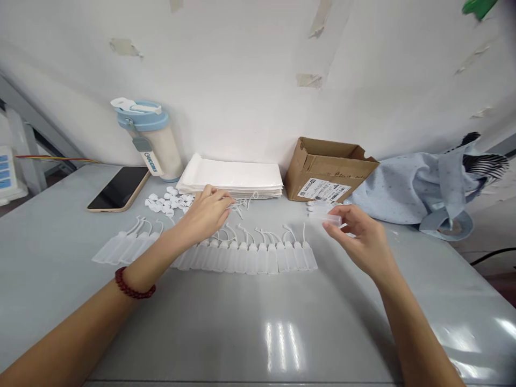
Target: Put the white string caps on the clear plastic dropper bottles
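My left hand (pixel 207 212) reaches over the row, its fingers bunched at a small pile of thin curved white plastic pieces (pixel 244 204); what lies between the fingertips is hidden. A small translucent plastic bottle (pixel 325 217) is pinched between the thumb and fingers of my right hand (pixel 358 236). It lies sideways, above or beside several similar bottles (pixel 318 206) near the box. Across the table runs a row of translucent bottles (pixel 252 259) with thin curved white tubes at their tops. My left forearm covers part of that row; more bottles (pixel 121 247) show left of it.
Small white caps (pixel 167 204) lie heaped near a phone (pixel 119 188) and a blue-lidded tumbler (pixel 151 140). A stack of white envelopes (pixel 234 174), an open cardboard box (pixel 328 169), light-blue fabric (pixel 415 183) and a tape roll (pixel 449 226) line the grey table's (pixel 242 322) back.
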`<state>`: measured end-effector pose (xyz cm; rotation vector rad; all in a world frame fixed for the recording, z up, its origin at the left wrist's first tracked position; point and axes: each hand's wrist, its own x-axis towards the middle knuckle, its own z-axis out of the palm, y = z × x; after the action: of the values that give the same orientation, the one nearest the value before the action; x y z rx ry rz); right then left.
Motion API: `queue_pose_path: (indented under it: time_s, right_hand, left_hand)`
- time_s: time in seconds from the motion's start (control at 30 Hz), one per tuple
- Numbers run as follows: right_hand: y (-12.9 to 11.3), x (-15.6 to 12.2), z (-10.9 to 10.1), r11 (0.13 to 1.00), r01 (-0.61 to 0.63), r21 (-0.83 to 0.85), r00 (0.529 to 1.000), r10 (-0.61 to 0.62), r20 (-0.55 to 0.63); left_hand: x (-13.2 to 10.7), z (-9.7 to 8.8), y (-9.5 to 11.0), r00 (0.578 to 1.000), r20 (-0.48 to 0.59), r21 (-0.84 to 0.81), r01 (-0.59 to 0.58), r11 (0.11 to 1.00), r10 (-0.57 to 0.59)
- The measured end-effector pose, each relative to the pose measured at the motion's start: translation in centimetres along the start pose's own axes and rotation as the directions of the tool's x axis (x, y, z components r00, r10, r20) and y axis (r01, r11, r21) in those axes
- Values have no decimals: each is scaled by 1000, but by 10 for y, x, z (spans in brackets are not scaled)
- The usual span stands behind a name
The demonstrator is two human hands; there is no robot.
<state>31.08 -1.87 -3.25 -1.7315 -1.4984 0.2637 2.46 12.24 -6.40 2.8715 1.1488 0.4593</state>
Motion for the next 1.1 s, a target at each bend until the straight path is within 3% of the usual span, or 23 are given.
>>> queue_pose_path:
  time_s: [0.33, 0.57, 0.67, 0.8, 0.97, 1.1]
  right_hand:
    - [-9, -14, 32, 988, 10, 154, 998, -20, 65]
    - [-10, -18, 40, 965, 12, 261, 1000, -19, 22]
    - [-8, -20, 44, 958, 29, 285, 999, -35, 16]
    - [-7, -21, 46, 954, 40, 297, 998, -51, 29]
    - [-9, -21, 46, 954, 19, 300, 1000, -22, 7]
    - [-13, -25, 48, 949, -23, 316, 1000, 19, 16]
  left_hand:
    - [12, 3, 12, 995, -23, 89, 100, 991, -98]
    - [8, -5, 13, 981, -68, -9, 183, 983, -184]
    - [3, -14, 13, 953, -126, -154, 254, 955, -274]
    - [-1, -27, 16, 873, -179, -409, 353, 841, -454]
    - [-3, -36, 18, 792, -110, -668, 389, 634, -601]
    - [-4, -36, 24, 788, -78, -836, 282, 471, -610]
